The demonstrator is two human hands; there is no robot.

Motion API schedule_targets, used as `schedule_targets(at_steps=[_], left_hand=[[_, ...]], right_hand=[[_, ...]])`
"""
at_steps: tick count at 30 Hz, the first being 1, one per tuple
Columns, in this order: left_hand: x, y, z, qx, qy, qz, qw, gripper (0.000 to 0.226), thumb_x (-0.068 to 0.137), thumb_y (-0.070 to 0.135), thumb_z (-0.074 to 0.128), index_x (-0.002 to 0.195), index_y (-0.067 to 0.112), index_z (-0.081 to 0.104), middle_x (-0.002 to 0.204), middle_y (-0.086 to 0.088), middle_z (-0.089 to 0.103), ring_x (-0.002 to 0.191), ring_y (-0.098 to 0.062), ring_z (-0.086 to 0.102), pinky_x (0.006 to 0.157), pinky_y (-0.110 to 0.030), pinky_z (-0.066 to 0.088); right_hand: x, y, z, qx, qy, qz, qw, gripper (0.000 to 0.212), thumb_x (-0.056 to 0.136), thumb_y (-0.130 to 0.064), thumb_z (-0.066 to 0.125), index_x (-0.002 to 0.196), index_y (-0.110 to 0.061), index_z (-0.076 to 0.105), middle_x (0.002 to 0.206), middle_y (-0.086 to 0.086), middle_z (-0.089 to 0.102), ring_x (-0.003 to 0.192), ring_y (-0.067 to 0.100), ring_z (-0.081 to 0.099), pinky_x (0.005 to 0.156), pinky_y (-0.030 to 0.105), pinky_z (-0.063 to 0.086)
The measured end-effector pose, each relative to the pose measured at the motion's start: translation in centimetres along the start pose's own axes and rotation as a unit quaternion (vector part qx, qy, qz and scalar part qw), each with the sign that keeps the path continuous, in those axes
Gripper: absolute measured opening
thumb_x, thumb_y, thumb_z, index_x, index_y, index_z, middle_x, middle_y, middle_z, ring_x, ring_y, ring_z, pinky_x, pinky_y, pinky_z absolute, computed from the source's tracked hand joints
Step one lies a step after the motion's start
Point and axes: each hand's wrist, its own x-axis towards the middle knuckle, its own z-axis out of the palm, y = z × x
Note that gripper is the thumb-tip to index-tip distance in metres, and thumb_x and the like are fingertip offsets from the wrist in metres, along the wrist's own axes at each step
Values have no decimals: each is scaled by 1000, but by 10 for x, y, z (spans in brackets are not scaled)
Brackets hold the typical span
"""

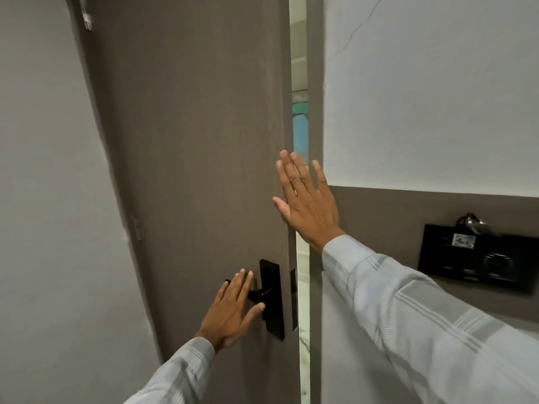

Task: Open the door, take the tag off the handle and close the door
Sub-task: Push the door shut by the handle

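Observation:
A grey-brown door point(192, 158) fills the middle of the view, standing slightly ajar with a narrow gap along its right edge. Its black lever handle point(264, 294) sits on a long black plate point(272, 298) low on the door. My left hand point(232, 312) lies flat over the lever, fingers spread, holding nothing. My right hand point(306, 199) is raised higher up at the door's free edge, fingers apart, its thumb side against the door. No tag is visible on this side of the handle.
The grey door frame point(315, 112) stands right of the gap. A black bag point(478, 258) hangs on the grey lower part of the right wall. White wall point(43, 199) lies to the left. Blue and green shapes point(300, 132) show through the gap.

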Motion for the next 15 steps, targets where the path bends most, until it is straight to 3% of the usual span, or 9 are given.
schedule_targets(at_steps=[5,12,15], left_hand=[[40,-2,16,-18,0,22,1000,86,88,72,6,152,19,-12,164,-3,-11,150,-13,-15,122,-31,-10],[69,-12,28,-21,16,58,998,82,94,64,16,155,13,-4,165,-5,-11,151,-15,-13,123,-31,-8],[79,-10,31,-31,17,61,997,82,94,63,16,155,12,-5,164,-6,-12,151,-15,-14,123,-32,-9]], right_hand=[[8,12,12,-139,-92,-32,986,68,107,-49,20,157,-5,7,167,13,6,155,24,3,123,49,-3],[25,15,12,-175,-131,-26,976,70,106,-52,14,154,-2,24,163,17,23,153,27,14,123,49,9],[31,16,14,-169,-179,-13,969,70,107,-50,13,154,1,22,163,20,19,154,30,9,124,48,5]])
